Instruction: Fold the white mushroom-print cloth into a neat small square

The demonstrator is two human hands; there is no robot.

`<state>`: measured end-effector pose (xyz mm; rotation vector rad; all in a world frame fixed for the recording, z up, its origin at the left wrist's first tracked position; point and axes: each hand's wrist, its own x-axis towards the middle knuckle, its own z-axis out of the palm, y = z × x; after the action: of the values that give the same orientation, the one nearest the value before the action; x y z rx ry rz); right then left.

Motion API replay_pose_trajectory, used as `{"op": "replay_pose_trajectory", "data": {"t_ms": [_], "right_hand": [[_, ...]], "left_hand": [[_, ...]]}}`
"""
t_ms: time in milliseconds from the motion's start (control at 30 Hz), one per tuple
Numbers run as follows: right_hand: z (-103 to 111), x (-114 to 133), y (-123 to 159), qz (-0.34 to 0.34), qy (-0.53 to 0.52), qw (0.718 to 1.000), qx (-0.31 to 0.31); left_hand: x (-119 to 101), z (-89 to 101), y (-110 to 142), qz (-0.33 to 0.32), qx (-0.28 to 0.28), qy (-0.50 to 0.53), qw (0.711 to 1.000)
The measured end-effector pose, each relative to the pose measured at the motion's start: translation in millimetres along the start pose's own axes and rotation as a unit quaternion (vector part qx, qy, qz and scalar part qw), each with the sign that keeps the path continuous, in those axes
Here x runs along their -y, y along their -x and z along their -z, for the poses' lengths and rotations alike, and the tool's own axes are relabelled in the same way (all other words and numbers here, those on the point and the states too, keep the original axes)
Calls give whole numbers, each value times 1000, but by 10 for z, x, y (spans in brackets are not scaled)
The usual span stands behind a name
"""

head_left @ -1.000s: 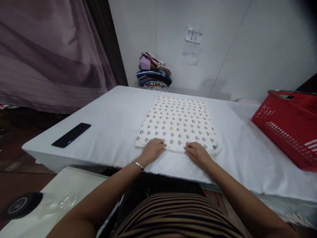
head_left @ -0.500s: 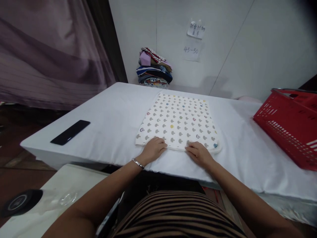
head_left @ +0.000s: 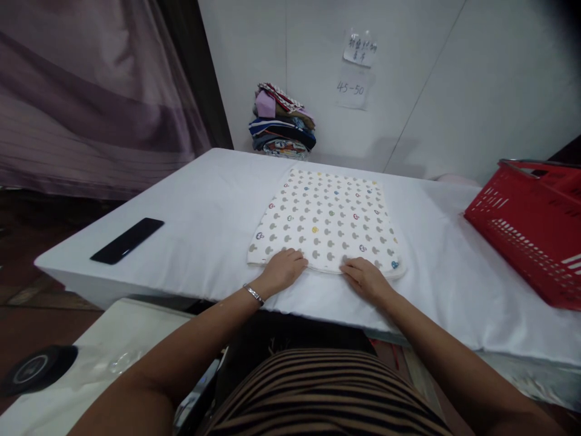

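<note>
A white cloth (head_left: 324, 212) printed with grey mushrooms and a few coloured ones lies folded flat on the white-covered table (head_left: 200, 212). Its near edge faces me and looks layered. My left hand (head_left: 284, 269) pinches that near edge left of its middle, fingers closed on the fabric. Right of the middle, my right hand (head_left: 365, 278) grips the same edge between thumb and fingers. Between the two hands the edge sags slightly toward me. The fingertips are partly hidden by the hands and the cloth.
A black phone-like slab (head_left: 128, 241) lies at the table's left. A red basket (head_left: 526, 230) stands on the right end. Folded clothes (head_left: 282, 124) are stacked behind the far edge, near paper notes (head_left: 351, 88) on the wall. A black round object (head_left: 39, 369) sits lower left.
Both hands stay on the cloth's near edge. My left hand has shifted very slightly to the right, and the edge between the hands curves a little more. The view has tilted slightly.
</note>
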<state>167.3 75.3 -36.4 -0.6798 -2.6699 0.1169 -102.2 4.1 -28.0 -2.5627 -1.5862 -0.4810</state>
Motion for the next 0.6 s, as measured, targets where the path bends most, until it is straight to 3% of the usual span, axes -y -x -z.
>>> {"op": "replay_pose_trajectory", "data": {"t_ms": [133, 300, 467, 600], "right_hand": [[14, 9, -52, 0, 12, 1000, -10], [14, -4, -105, -37, 53, 995, -75], [-79, -18, -50, -6, 51, 998, -23], [-60, -18, -50, -20, 16, 1000, -13]], "left_hand": [[1, 5, -30, -3, -2, -8, 1000], [16, -16, -95, 14, -64, -70, 995], [16, -85, -49, -20, -35, -90, 995], [23, -85, -38, -22, -43, -95, 994]]}}
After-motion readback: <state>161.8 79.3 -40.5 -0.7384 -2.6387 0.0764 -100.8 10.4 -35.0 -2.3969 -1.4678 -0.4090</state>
